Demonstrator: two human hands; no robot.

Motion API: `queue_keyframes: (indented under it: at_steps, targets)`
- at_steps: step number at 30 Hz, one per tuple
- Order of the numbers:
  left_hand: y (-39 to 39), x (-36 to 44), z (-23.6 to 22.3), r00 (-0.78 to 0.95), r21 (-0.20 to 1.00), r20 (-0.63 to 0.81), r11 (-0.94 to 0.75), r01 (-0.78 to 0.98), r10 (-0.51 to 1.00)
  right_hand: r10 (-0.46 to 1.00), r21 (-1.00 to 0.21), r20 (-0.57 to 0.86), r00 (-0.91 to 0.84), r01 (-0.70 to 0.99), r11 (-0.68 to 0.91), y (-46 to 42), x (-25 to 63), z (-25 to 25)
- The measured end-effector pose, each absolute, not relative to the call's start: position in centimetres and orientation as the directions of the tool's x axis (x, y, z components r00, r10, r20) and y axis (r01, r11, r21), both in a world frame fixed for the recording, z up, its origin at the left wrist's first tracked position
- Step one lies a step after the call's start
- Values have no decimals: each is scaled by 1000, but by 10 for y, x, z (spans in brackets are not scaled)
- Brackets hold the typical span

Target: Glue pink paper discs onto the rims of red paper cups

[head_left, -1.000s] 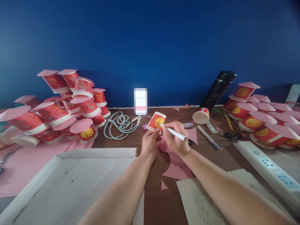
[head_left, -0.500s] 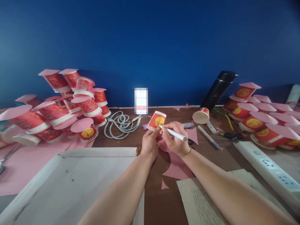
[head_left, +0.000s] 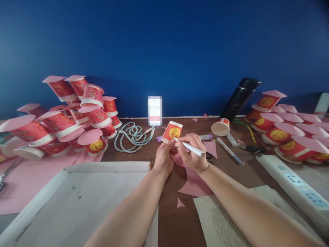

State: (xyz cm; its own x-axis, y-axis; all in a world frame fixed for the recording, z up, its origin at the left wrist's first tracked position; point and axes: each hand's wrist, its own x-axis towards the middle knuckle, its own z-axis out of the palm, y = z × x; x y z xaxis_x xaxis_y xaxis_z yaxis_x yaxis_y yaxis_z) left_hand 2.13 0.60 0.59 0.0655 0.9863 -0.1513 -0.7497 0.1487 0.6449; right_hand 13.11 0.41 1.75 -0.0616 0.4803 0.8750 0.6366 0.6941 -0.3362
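Note:
My left hand is closed around the lower end of a red paper cup with a gold round emblem and a pale rim, held tilted above the table. Between the fingers of my right hand is a white marker pen, its tip at the cup's surface near the emblem. Whether the tip touches the cup I cannot tell. Below the hands lies a cut piece of pink paper. A purple tube lies behind the cup, partly hidden.
Red cups with pink cone tops are piled at left, more at right. A grey-white box lid lies front left, a power strip at right. A coiled cable, phone, black flask and loose cup stand behind.
The cup has turned and shifted very slightly in my left hand. The pen has dipped a little at its back end; both hands keep their hold.

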Motion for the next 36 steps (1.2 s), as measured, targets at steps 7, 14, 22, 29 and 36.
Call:
queue_keyframes:
  at_steps: [7, 14, 22, 29, 36]
  targets:
    - [5, 21, 6, 65, 677, -139, 143, -722, 988, 469, -324, 881, -64, 639, 697, 6, 132, 16]
    - [6, 21, 5, 73, 682, -130, 143, -718, 989, 479, -316, 876, -63, 674, 667, 5, 132, 17]
    - [8, 22, 3, 66, 672, -127, 135, -728, 990, 501, -341, 865, -24, 704, 623, 5, 131, 18]
    - [8, 23, 4, 42, 659, -140, 125, -741, 989, 496, -350, 869, 0, 707, 614, 6, 132, 17]
    - [7, 22, 5, 42, 655, -151, 132, -744, 988, 503, -357, 864, 2, 708, 610, 6, 132, 16]
